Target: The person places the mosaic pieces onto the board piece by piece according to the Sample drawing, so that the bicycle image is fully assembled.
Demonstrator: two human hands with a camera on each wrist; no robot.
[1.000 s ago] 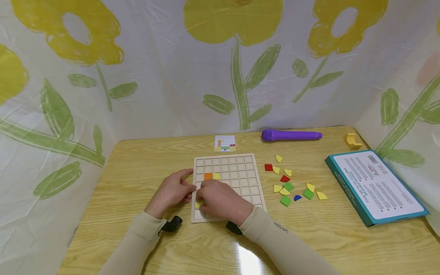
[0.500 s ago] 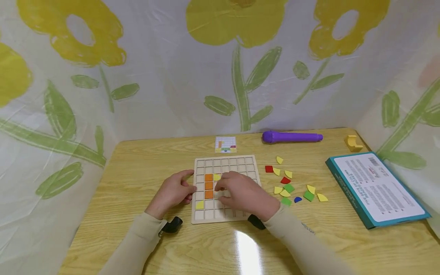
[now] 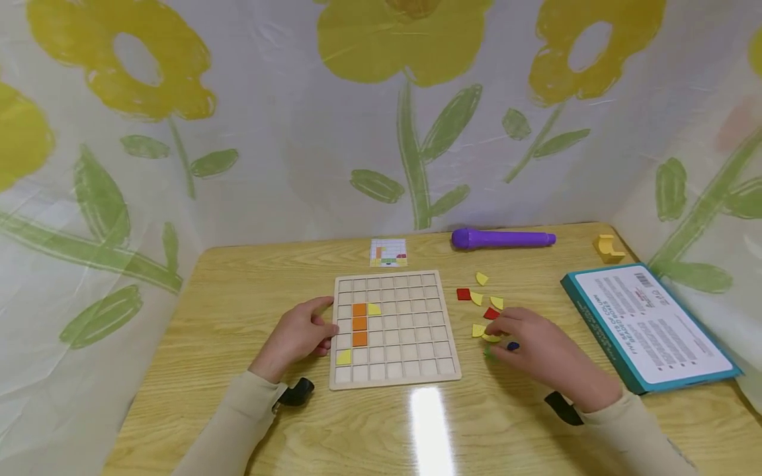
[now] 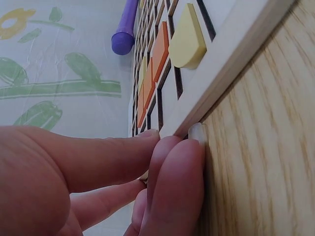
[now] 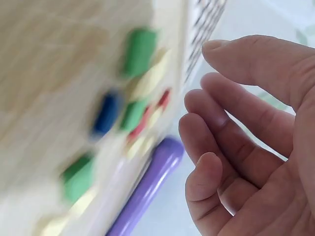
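A wooden grid board (image 3: pixel 393 370) lies on the table, with a column of orange squares (image 3: pixel 360 324) and two yellow quarter-round pieces (image 3: pixel 343 357) in its cells. My left hand (image 3: pixel 297 336) pinches the board's left edge between thumb and fingers, as the left wrist view shows. Out to the right, my right hand (image 3: pixel 544 354) hovers over loose flat pieces, its fingers loosely bent and holding nothing. Below it the right wrist view shows a blue half-round piece (image 5: pixel 106 114) and green squares (image 5: pixel 140 51), blurred. In the head view the hand hides some of these.
Red pieces (image 3: pixel 464 294) and yellow quarter-rounds (image 3: pixel 481 279) lie right of the board. Behind the board is a small pattern card (image 3: pixel 388 252). A purple microphone-shaped stick (image 3: pixel 506 238), a yellow curved block (image 3: pixel 608 248) and a teal box (image 3: pixel 649 327) stand farther right.
My right hand has let go of an orange square on the board, which completes the visible column, and moved right to the loose pieces. The left hand has stayed at the board's edge.
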